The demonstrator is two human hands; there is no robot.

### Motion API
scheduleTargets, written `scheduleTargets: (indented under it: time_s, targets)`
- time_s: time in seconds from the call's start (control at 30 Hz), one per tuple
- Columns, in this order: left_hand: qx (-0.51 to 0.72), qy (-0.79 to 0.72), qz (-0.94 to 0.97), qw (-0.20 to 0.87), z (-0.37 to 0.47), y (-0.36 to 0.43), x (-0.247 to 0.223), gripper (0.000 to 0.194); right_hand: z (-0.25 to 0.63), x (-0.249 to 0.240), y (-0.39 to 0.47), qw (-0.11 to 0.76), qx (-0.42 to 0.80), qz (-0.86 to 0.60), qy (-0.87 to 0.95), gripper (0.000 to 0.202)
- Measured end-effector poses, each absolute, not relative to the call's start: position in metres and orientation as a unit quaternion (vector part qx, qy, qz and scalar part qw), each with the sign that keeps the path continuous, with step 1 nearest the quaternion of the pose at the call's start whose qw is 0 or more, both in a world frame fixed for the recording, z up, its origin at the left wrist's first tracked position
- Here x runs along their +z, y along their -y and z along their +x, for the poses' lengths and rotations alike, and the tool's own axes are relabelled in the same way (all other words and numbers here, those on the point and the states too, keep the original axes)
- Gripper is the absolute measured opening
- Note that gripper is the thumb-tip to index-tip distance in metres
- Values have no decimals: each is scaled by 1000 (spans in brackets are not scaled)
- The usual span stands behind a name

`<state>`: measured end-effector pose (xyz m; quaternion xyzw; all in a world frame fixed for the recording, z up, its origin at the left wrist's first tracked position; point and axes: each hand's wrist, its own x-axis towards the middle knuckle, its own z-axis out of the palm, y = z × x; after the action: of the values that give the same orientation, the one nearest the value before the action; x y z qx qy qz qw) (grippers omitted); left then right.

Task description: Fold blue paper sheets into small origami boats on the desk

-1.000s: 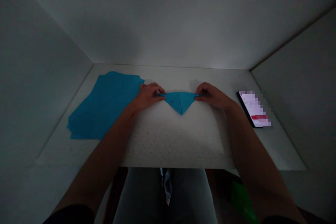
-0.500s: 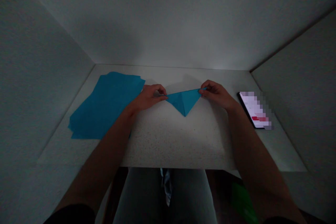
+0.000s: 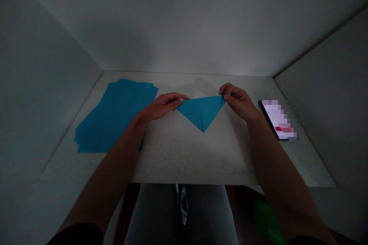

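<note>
A blue folded paper [image 3: 201,111] hangs as a triangle between my hands, its point facing down toward me and a crease running up its middle. My left hand [image 3: 162,106] pinches the left corner, with the thumb in front and the index finger stretched along the top edge. The right corner is pinched between thumb and fingers of my right hand [image 3: 238,101]. To the left lies a stack of blue paper sheets [image 3: 115,116], partly covered by my left forearm.
A phone [image 3: 278,120] with a lit, partly blurred screen lies at the right of the white table [image 3: 189,160]. Walls enclose the table at the back and both sides. Something green [image 3: 266,218] shows below at the right.
The folded paper now faces the camera more and looks larger, its point lower. My left index finger has extended over the top edge, and my right hand has shifted slightly.
</note>
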<state>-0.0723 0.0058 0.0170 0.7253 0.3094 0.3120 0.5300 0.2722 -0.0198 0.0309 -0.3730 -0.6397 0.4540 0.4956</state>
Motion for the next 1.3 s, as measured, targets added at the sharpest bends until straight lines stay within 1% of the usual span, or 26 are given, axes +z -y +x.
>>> scheduleTargets:
  time_s: [0.07, 0.2, 0.3, 0.37, 0.53, 0.57, 0.67, 0.7, 0.8, 0.9, 1.03, 1.07, 1.17, 1.2, 1.23, 1.3]
  targets:
    - [299, -307, 726, 538, -72, -4, 18, 47, 267, 33, 22, 511, 452, -374, 628, 57]
    - [264, -301, 743, 536, -72, -4, 20, 47, 264, 33, 23, 509, 492, -357, 609, 56]
    - [285, -296, 765, 496, -71, -5, 22, 50, 261, 29, 23, 511, 482, -376, 604, 58]
    - [305, -296, 762, 489, -69, -4, 22, 50, 256, 26, 24, 503, 479, -400, 598, 59]
    - [326, -314, 706, 544, -61, 0, 18, 42, 238, 25, 27, 475, 503, -375, 617, 57]
    - [328, -319, 697, 552, -59, 2, 17, 45, 235, 25, 29, 472, 502, -367, 625, 55]
    - [330, -334, 684, 559, -54, 6, 17, 64, 225, 25, 32, 477, 471, -362, 647, 48]
    - [331, -337, 684, 555, -53, 8, 17, 67, 223, 25, 33, 484, 453, -366, 653, 47]
    - [326, -323, 692, 557, -50, 11, 21, 67, 218, 24, 36, 494, 396, -402, 662, 44]
    - [308, -280, 700, 581, -48, 13, 24, 71, 215, 26, 40, 482, 354, -446, 666, 41]
    - [295, -294, 712, 566, -43, 16, 21, 63, 210, 29, 44, 473, 310, -469, 678, 35]
    - [299, -304, 712, 558, -42, 15, 18, 60, 209, 29, 44, 476, 298, -476, 676, 38]
    - [336, -346, 695, 533, -41, 11, 11, 53, 209, 26, 43, 492, 276, -494, 661, 62]
    - [357, -364, 684, 522, -41, 8, 9, 52, 210, 23, 42, 492, 281, -494, 660, 66]
    - [379, -379, 673, 510, -42, 6, 7, 52, 211, 21, 40, 484, 295, -490, 662, 65]
    - [418, -395, 652, 495, -44, 1, 4, 52, 215, 14, 36, 460, 340, -471, 671, 56]
